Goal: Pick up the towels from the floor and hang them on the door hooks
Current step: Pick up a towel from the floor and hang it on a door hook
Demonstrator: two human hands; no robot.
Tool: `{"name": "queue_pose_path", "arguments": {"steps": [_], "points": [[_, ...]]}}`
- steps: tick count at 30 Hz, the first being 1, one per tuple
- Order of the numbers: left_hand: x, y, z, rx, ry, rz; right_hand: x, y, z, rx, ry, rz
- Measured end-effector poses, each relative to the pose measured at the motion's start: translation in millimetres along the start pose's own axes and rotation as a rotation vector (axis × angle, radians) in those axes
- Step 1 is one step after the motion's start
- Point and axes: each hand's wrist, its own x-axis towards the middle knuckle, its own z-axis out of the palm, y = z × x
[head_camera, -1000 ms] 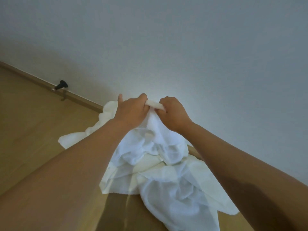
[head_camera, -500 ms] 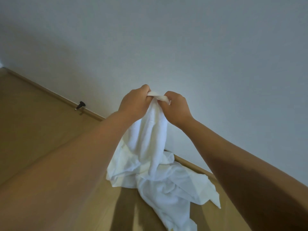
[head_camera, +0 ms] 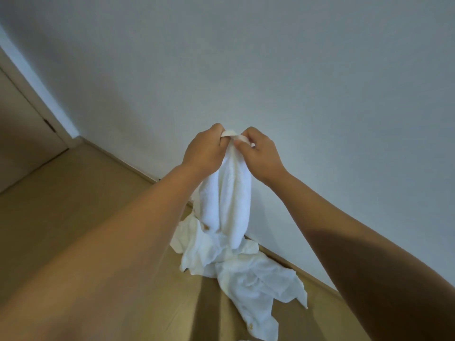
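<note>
Close to the pale wall [head_camera: 270, 57], both hands raised in front of me. Grip: left hand [head_camera: 205, 150] and right hand [head_camera: 258, 151] each pinch one end of the small hanging loop [head_camera: 232, 135] at the top of a white towel [head_camera: 229, 200], fingers curled tight and the loop stretched between them. The towel hangs straight down from the loop in a thick fold. Its lower end runs into the heap of white cloth [head_camera: 246, 274] lying on the floor [head_camera: 86, 193]; cannot tell where one piece ends and another begins. Step in hand, as I read it: lifting one towel off the heap, with its loop held open for a hook. No hook in view. Next move calls for turning to find one, then slipping the loop over it without the tail dragging the rest of the cloth along. Surface underfoot is light wood plank, with a baseboard [head_camera: 128, 164] along the foot of the wall. Far left is a tan panel set in a frame, likely a door [head_camera: 22, 143].
</note>
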Motion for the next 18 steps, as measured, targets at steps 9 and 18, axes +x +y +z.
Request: {"name": "queue_pose_path", "arguments": {"steps": [9,18], "points": [[-10.6,81.4,-124.3,0.107,0.147,0.104,0.3,-128.1,-43.1,0.033,0.065,-0.154],[-28.6,89.3,-181.1,0.077,0.236,0.135,4.1,-185.8,-44.3,0.007,0.011,-0.272]]}}
